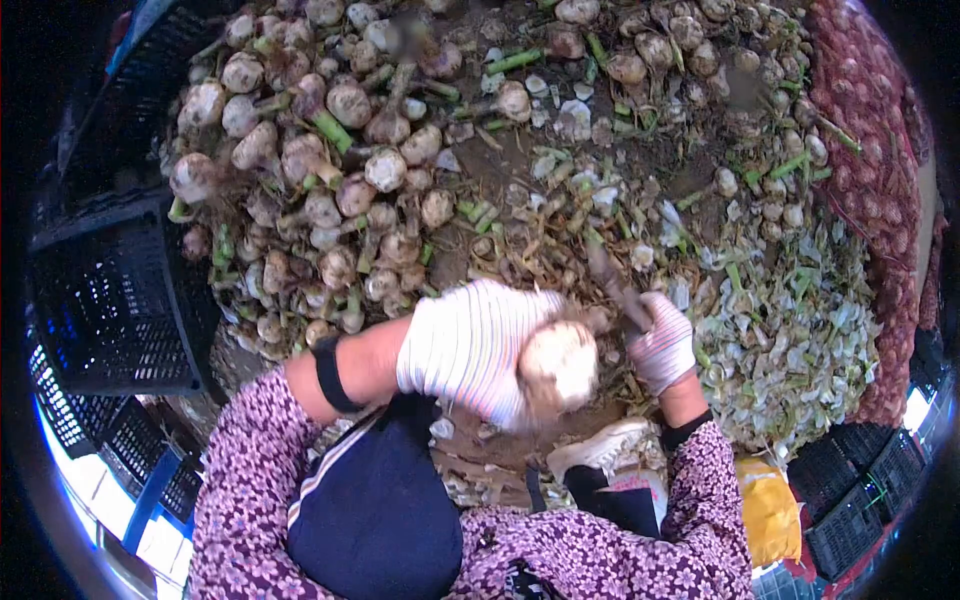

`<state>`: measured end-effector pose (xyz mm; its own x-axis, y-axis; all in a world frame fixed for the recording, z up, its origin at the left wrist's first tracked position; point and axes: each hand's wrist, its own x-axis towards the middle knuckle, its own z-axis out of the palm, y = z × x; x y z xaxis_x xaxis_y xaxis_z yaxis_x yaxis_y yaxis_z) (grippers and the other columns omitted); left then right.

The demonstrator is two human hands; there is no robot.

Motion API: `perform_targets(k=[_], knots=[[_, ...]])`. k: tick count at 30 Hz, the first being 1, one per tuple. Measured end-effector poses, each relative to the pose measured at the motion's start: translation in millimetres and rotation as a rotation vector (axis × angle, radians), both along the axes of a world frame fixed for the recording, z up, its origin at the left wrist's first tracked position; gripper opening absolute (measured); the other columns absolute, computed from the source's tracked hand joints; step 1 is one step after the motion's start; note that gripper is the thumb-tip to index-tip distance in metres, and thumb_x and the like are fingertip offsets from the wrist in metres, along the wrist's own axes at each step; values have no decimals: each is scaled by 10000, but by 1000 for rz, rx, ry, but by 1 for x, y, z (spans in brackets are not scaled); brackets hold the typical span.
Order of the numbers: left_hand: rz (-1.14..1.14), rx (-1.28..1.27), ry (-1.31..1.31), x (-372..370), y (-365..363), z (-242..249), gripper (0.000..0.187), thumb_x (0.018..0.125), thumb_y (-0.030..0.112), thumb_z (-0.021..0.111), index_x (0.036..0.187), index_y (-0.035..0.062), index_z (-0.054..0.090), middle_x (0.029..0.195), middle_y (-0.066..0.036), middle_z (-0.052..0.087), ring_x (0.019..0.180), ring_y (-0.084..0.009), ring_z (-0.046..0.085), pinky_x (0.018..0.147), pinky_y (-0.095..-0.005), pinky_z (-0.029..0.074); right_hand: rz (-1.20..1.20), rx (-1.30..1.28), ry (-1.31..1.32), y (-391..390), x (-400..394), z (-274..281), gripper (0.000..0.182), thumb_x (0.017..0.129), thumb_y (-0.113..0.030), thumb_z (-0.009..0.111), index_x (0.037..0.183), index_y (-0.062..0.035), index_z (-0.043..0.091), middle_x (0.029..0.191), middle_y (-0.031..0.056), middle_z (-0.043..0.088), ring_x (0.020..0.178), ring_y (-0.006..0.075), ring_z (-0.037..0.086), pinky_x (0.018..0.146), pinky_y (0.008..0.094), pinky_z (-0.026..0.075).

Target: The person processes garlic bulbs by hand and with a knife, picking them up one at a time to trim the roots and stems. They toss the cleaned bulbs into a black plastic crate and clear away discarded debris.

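Observation:
My left hand (470, 345), in a white striped glove, is wrapped round a large pale garlic bulb (562, 362), its cut white face turned up towards me. Roots or dry skin hang blurred at the bulb's lower edge. To the right, my right hand (663, 345), gloved alike, grips a knife (618, 285) whose dull blade points up and left, apart from the bulb. Beyond my left hand lies a heap of garlic bulbs (340, 185) with roots and cut green stems. Part of the knife's handle is hidden in my fingers.
Peeled skins and stem scraps (780, 330) pile up on the right. A red mesh sack (865, 150) of garlic stands beyond them. Black plastic crates (115, 300) line the left side, with more crates (850, 490) at lower right beside a yellow bag (768, 510).

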<state>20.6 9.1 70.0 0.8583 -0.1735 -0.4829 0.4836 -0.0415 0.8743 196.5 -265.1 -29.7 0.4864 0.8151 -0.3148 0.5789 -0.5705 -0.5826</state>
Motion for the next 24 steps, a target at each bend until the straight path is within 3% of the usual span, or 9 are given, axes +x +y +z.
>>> perform_targets(k=[2, 7, 16, 17, 18, 20, 21, 22, 24], knots=[[-94, 90, 63, 3, 0, -14, 852, 540, 423, 930, 1257, 73, 631, 1020, -166, 718, 958, -343, 714, 858, -393, 565, -171, 12, 148, 26, 1, 28, 173, 812, -26, 671, 982, -18, 637, 841, 192, 669, 746, 389, 655, 692, 400, 533], [-313, 484, -400, 2, -21, -32, 544, 676, 314, 776, 1138, 58, 645, 1003, -156, 650, 863, -387, 666, 742, -485, 540, -44, -52, 378, 52, -4, 57, 189, 873, -158, 738, 968, -32, 634, 772, 161, 660, 670, 300, 646, 638, 378, 519], [-386, 669, -615, -9, -17, -37, 255, 734, 213, 683, 951, 118, 591, 824, -87, 528, 685, -287, 603, 632, -442, 490, 121, -288, 323, 53, -1, 42, 286, 843, -209, 675, 1078, -49, 649, 918, 242, 694, 889, 441, 675, 796, 476, 547], [-268, 481, -395, -13, 5, -29, 234, 787, 207, 670, 995, 105, 639, 883, -74, 591, 779, -271, 632, 684, -428, 512, 145, -438, 229, 46, 5, 32, 301, 842, -212, 670, 1091, -45, 643, 948, 243, 698, 920, 442, 674, 820, 480, 546], [6, 962, -789, -19, 33, -9, 232, 793, 267, 680, 1003, 170, 696, 921, -57, 677, 977, -248, 665, 811, -426, 544, 166, -583, 127, 42, 17, 24, 317, 841, -216, 666, 1104, -42, 637, 977, 244, 702, 951, 442, 672, 844, 483, 545], [214, 1232, -241, -55, 74, 14, 441, 739, 164, 761, 1175, 162, 693, 1152, -116, 676, 1127, -321, 639, 951, -421, 529, -126, -326, 53, 30, 46, 18, 298, 848, -189, 676, 1105, -45, 630, 1023, 224, 698, 983, 378, 686, 849, 447, 550], [240, 1452, -49, -60, 98, 42, 607, 695, 88, 827, 1277, 149, 667, 1284, -157, 652, 1196, -379, 619, 1016, -419, 515, 106, -466, -256, 23, 76, -8, 277, 864, -190, 712, 1091, -54, 631, 1046, 203, 700, 960, 324, 700, 850, 424, 554], [325, 1614, 63, -79, 115, 44, 802, 639, 86, 888, 1385, 141, 599, 1362, -185, 616, 1238, -402, 593, 1039, -408, 506, -506, -111, -64, 37, 86, 5, 300, 877, -205, 739, 1102, -44, 623, 1081, 188, 700, 975, 303, 693, 875, 409, 544], [779, 1573, 278, -96, 123, 44, 698, 781, 93, 828, 1428, 127, 568, 1396, -186, 603, 1288, -303, 594, 1035, -368, 506, -586, -41, -323, 48, 133, -21, 427, 863, -227, 762, 1203, -25, 600, 1097, 212, 690, 1020, 403, 665, 937, 424, 520]])
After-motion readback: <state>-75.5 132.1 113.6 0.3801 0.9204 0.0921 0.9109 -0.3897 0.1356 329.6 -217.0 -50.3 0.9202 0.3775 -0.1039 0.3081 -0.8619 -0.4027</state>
